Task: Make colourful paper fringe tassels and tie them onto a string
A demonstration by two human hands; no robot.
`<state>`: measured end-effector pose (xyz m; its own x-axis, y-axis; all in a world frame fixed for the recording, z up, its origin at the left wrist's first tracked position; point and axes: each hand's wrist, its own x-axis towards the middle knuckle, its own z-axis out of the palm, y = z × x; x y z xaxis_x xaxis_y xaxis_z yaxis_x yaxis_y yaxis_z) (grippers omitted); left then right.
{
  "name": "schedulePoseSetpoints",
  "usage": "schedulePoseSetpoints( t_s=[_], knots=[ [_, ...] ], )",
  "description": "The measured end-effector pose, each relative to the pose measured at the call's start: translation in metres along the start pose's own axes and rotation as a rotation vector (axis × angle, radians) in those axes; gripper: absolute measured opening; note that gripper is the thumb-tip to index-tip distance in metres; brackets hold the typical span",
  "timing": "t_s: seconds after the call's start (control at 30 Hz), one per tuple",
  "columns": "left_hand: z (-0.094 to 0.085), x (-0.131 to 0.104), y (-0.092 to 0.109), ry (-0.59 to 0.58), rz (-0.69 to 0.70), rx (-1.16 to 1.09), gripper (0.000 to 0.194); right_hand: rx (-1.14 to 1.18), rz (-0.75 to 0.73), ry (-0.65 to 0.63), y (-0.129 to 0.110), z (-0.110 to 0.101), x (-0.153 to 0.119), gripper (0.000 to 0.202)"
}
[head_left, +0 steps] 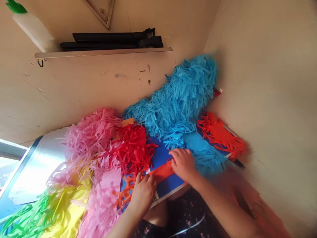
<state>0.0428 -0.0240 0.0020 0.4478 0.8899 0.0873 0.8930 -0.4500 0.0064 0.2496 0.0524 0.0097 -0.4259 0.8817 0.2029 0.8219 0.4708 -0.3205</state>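
Bare forearms [213,198] enter from the lower edge, above a lap covered in dark fabric with a small floral print [183,215]. Between the two hands, a flat strip of orange paper [162,172] lies across a blue, pale-edged tabletop [170,190], near its front edge. The left hand [145,186], fingers curled, rests at the strip's left part, beside loose orange fringe [126,191]; the right hand [182,163] bends its fingers over the right end. Whether either hand pinches the paper or merely presses it cannot be told, the fingertips being largely hidden. Left of the strip lie a tangled heap of red paper fringe [135,147], a mound of pink fringe [96,129], yellow sheets [71,205] and green strips [32,211]. Behind the right hand rises a large mass of light-blue fringe [185,89], with orange-red fringe [220,132] to its right. On the wall, a narrow shelf [106,52] bears black flat objects [111,41] and a white bottle with a green top [34,29].
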Motion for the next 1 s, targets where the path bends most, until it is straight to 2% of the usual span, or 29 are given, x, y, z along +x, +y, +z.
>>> schedulePoseSetpoints(
  t_s=[0.1,0.13,0.2,0.33,0.43,0.63,0.73,0.8,0.87,1.0],
  knots=[
    [-0.009,-0.001,0.006,-0.018,-0.047,-0.023,0.020,0.036,-0.357,-0.084,-0.010,0.007,-0.020,0.017],
    [-0.011,-0.001,0.007,-0.021,-0.064,-0.040,0.019,0.016,-0.435,-0.118,-0.011,0.011,-0.024,0.013],
    [-0.015,0.000,0.010,-0.029,-0.088,-0.066,0.018,-0.044,-0.514,-0.127,-0.008,0.019,-0.027,0.009],
    [-0.017,0.003,0.011,-0.024,-0.125,-0.085,0.018,-0.085,-0.612,-0.083,0.005,0.027,-0.017,0.023],
    [-0.015,0.005,0.012,0.001,-0.152,-0.079,0.017,-0.041,-0.578,-0.098,0.007,0.025,-0.007,0.017],
    [-0.004,0.008,0.014,0.046,-0.192,-0.031,0.024,0.011,-0.431,-0.150,-0.008,0.015,0.000,0.010],
    [0.000,0.005,0.011,0.064,-0.187,-0.019,0.028,-0.013,-0.480,-0.175,-0.011,0.016,-0.004,0.025],
    [0.000,0.000,0.005,0.068,-0.174,-0.013,0.028,-0.022,-0.481,-0.211,-0.006,0.018,-0.005,0.022],
    [0.001,-0.004,-0.005,0.070,-0.176,-0.028,0.027,0.016,-0.409,-0.244,0.003,0.021,-0.005,0.015],
    [0.003,-0.007,-0.026,0.041,-0.245,-0.147,0.026,0.090,-0.248,-0.257,0.019,0.022,0.004,0.016]
  ],
)
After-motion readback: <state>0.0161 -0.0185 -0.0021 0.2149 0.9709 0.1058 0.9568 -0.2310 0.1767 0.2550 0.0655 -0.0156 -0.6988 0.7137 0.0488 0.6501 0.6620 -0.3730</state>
